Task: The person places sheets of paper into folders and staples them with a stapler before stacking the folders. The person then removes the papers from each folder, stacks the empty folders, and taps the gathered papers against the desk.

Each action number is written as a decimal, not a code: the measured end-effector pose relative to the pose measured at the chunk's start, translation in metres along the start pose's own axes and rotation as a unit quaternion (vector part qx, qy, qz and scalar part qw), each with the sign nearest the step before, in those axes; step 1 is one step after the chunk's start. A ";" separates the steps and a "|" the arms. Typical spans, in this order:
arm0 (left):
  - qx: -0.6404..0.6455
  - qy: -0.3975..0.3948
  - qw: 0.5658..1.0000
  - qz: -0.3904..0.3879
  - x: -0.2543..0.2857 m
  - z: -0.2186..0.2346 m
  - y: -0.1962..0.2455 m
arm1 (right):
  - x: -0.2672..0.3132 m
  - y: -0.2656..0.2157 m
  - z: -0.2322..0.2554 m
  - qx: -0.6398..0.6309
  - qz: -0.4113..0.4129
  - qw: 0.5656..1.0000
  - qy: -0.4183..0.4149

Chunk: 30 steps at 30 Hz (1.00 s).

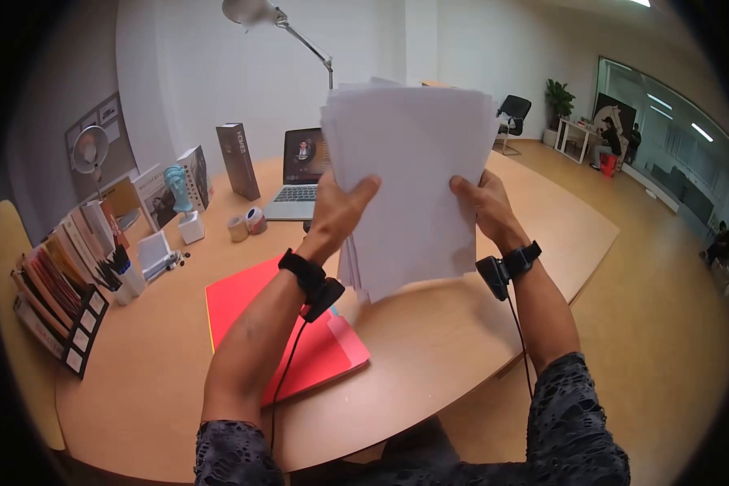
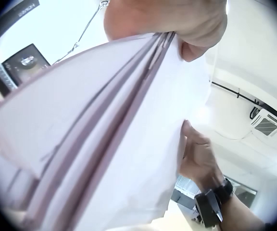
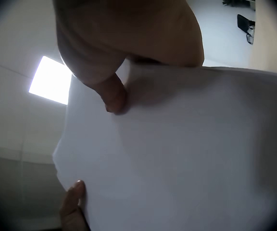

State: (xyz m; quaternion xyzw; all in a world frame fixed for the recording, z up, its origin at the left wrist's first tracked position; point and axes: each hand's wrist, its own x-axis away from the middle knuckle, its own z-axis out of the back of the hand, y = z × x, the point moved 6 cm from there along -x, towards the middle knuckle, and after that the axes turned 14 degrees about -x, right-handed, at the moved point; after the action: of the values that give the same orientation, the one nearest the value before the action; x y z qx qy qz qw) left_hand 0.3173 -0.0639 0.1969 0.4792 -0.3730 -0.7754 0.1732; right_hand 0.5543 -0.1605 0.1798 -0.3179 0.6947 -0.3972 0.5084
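A thick stack of white paper sheets (image 1: 413,178) is held upright above the desk, its edges uneven. My left hand (image 1: 338,212) grips its left side, thumb on the near face and the other fingers hidden behind. On the opposite side my right hand (image 1: 488,209) pinches the stack the same way. In the left wrist view the sheets (image 2: 143,159) fan apart into several layers below the left hand (image 2: 167,19). The right wrist view shows the right thumb pressing the flat front sheet (image 3: 177,134). Below the stack, a red folder (image 1: 324,364) lies on the desk.
An open laptop (image 1: 296,194), a dark upright box (image 1: 239,162) and two small jars (image 1: 255,220) stand behind the folder. At the left are a blue bust (image 1: 178,190), a pen holder (image 1: 125,279) and a row of books (image 1: 65,259). The wooden desk (image 1: 429,348) curves along its front edge.
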 end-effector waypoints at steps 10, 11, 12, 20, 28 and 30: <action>0.042 0.050 0.996 -0.056 -0.014 0.015 -0.002 | 0.009 -0.025 0.003 -0.034 0.155 0.987 -0.027; -0.038 0.080 0.995 -0.056 -0.009 0.008 0.006 | 0.009 -0.022 -0.001 -0.005 0.151 0.988 -0.017; -0.117 0.109 0.985 -0.060 -0.007 0.005 0.013 | 0.008 -0.022 -0.004 0.025 0.149 0.988 -0.006; 0.009 0.172 0.985 0.019 -0.024 0.014 0.000 | 0.018 -0.049 -0.014 -0.022 0.135 0.986 0.090; -0.150 0.189 0.956 -0.167 -0.022 0.020 0.054 | 0.027 -0.085 -0.021 0.140 0.327 0.930 0.093; -0.304 0.168 0.905 -0.245 -0.020 0.011 0.064 | 0.028 -0.097 -0.027 0.258 0.400 0.877 0.076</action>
State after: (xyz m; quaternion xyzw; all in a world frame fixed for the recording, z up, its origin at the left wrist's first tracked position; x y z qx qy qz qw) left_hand 0.3111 -0.0892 0.2597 0.6023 0.0444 -0.7775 0.1753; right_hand 0.5244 -0.2251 0.2558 0.1599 0.6720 -0.3481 0.6338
